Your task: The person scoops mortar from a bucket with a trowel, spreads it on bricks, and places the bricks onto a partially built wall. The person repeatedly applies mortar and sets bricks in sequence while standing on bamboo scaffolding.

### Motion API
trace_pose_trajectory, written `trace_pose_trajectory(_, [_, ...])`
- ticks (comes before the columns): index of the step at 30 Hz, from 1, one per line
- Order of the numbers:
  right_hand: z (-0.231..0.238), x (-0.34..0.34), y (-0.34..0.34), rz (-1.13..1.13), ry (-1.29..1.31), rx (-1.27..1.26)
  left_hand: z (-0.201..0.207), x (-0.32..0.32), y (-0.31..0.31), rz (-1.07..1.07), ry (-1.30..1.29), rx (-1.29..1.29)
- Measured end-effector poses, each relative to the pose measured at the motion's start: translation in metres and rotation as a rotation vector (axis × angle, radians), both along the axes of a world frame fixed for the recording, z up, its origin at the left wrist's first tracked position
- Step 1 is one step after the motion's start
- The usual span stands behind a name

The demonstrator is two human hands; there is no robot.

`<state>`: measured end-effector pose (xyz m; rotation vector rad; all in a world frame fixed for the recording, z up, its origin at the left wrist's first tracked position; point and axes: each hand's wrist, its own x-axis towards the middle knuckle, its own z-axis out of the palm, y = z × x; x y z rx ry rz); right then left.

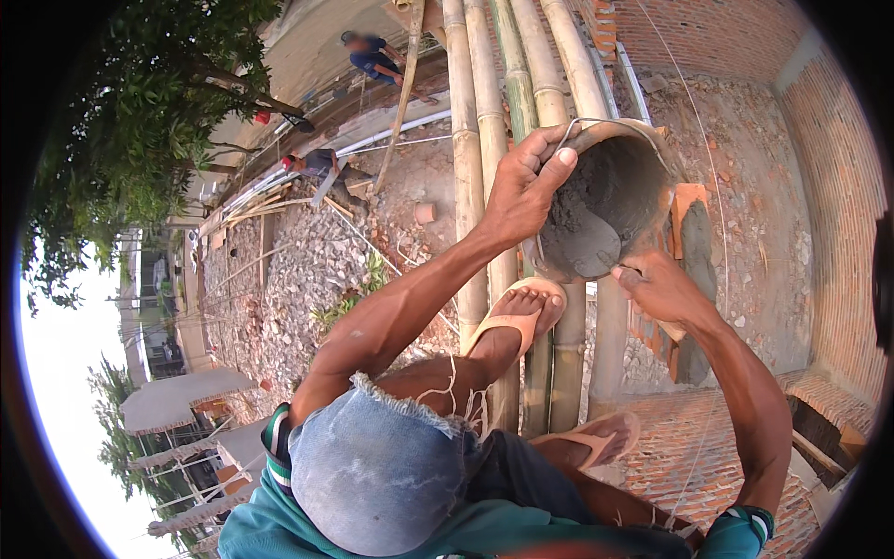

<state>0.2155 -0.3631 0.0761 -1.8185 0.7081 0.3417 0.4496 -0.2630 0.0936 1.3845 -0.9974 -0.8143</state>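
Observation:
A bucket point(649, 172) tilts toward me above the bamboo poles, its inside coated with wet grey mortar point(575, 197). My left hand point(533, 182) is closed on its rim beside the thin wire handle, thumb on the edge. In my right hand point(659, 287) is a trowel point(596, 244); its blade lies inside the bucket against the mortar, and the end of its handle shows below my palm. Just right of the bucket, a narrow brick wall point(690, 200) carries fresh mortar on top.
Several bamboo poles point(466, 177) form the platform under my sandalled feet. A taut string point(712, 168) runs along the right. Rubble point(307, 270) covers the ground down left, where two people point(321, 165) point(375, 61) are. A tall brick wall point(829, 186) stands at right.

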Motion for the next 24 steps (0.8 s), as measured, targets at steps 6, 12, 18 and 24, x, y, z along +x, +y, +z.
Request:
trace_pose_trajectory(6, [0.001, 0.005, 0.015, -0.171, -0.022, 0.257, -0.004, 0.003, 0.004, 0.03, 0.074, -0.021])
trace_pose_trajectory(12, [-0.002, -0.009, 0.008, -0.073, -0.175, -0.125, -0.005, 0.009, 0.004, 0.119, 0.109, -0.072])
trace_pose_trajectory(18, [-0.004, -0.024, 0.004, 0.153, -0.332, -1.215, -0.007, 0.018, 0.007, 0.193, 0.116, -0.085])
trace_pose_trajectory(24, [0.026, -0.03, 0.002, 0.099, -0.046, -1.139, -0.006, 0.012, 0.011, 0.218, 0.071, -0.118])
